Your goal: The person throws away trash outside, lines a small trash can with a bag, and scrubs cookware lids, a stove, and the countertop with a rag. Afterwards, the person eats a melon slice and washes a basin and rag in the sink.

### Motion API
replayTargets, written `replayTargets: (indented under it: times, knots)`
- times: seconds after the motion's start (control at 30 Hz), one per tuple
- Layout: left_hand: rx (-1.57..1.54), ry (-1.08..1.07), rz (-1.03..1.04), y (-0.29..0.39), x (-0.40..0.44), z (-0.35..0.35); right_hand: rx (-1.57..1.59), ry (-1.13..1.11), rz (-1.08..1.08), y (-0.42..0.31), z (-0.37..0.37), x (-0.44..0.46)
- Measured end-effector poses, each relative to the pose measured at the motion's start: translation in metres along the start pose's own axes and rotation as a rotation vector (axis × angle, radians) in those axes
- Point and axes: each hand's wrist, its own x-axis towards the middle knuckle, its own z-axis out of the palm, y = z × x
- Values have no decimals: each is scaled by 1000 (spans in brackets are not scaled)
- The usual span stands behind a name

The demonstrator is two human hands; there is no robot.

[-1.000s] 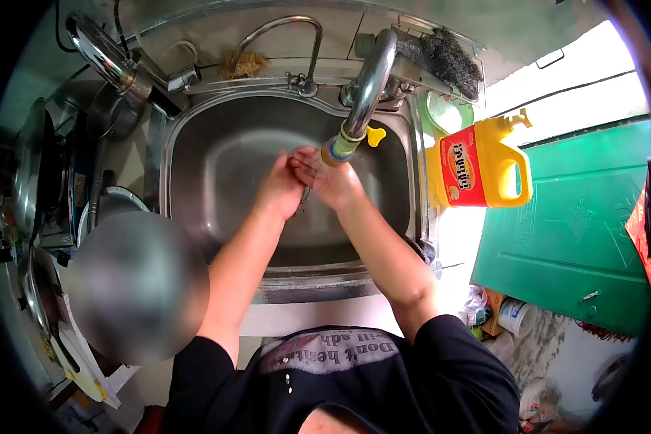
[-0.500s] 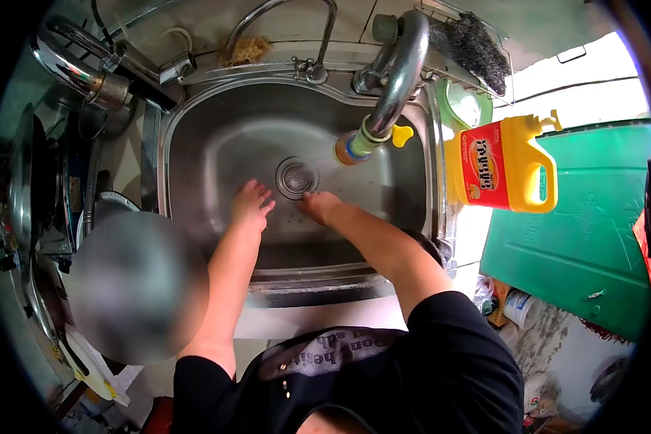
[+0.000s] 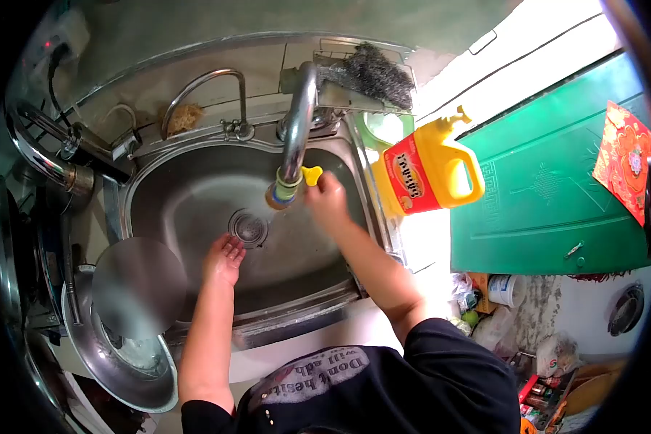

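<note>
My left hand (image 3: 225, 258) is over the steel sink (image 3: 188, 278), palm up with its fingers apart, just beside the round drain strainer (image 3: 249, 228). It holds nothing. My right hand (image 3: 328, 200) is raised beside the chrome faucet (image 3: 299, 130). Its fingers are bent in at the yellow lever (image 3: 312, 176) on the spout's end, and they appear to grip the lever's lower edge. Below the lever, the spout ends in a green and orange-brown nozzle (image 3: 282, 192). Whether water is running is hard to make out.
A yellow detergent jug (image 3: 441, 170) stands right of the sink, by a green bowl (image 3: 383, 129). Behind are a wire rack (image 3: 340, 54) with a dark scouring mesh (image 3: 377, 76) and a thin tap (image 3: 206, 76). A metal basin (image 3: 116, 376), partly hidden by a blurred patch, lies left.
My right hand has risen from near the drain to the yellow lever. My left hand stays low in the sink, now more palm up. The view has shifted right and tilted.
</note>
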Motion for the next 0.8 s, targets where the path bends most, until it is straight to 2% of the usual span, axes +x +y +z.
replayTargets:
  times: [0.03, 0.1, 0.17, 0.23, 0.27, 0.33, 0.4, 0.43, 0.47, 0.5, 0.57, 0.63, 0.67, 0.7, 0.73, 0.77, 0.8]
  knots:
    - [-18, -76, -25, -5, 0, 2, 231, 102, 152, -9, -9, 19]
    - [1, -102, -23, -11, -3, 17, 893, 236, 337, -28, -20, 42]
    - [26, -119, -64, -12, -7, 35, 921, 210, 330, -32, -23, 44]
    - [-17, -254, -50, -11, 1, 43, 611, -129, 290, -35, -16, 20]
    - [-47, -315, -26, -9, -2, 48, 642, -226, 338, -32, -13, 4]
    - [-182, -475, -28, -3, -2, 67, 663, -195, 414, -28, -3, -18]
    - [-174, -546, -4, 2, -15, 87, 678, -115, 473, -33, -5, -28]
    - [-172, -635, -4, 2, -18, 101, 682, -96, 455, -36, -14, -30]
    - [-55, -800, 51, -1, -11, 98, 555, -157, 349, -38, -28, -33]
    - [-41, -829, 29, -3, -17, 98, 424, -210, 250, -41, -44, -39]
    - [29, -558, -4, -1, -31, 94, 203, -182, 155, -60, -89, -57]
    - [64, -298, -47, -2, -29, 76, 204, -112, 238, -73, -141, -75]
    - [69, -308, -46, -3, -22, 60, 165, -79, 192, -57, -173, -80]
    - [124, -298, -23, -5, -13, 42, 451, -68, 133, -42, -204, -82]
    - [177, -287, 3, -6, -8, 36, 403, 92, 209, -57, -228, -82]
    - [181, -288, 8, -6, -11, 40, 325, 303, 81, -62, -249, -75]
    - [196, -257, 20, -6, -19, 44, 282, 394, -131, -65, -273, -62]
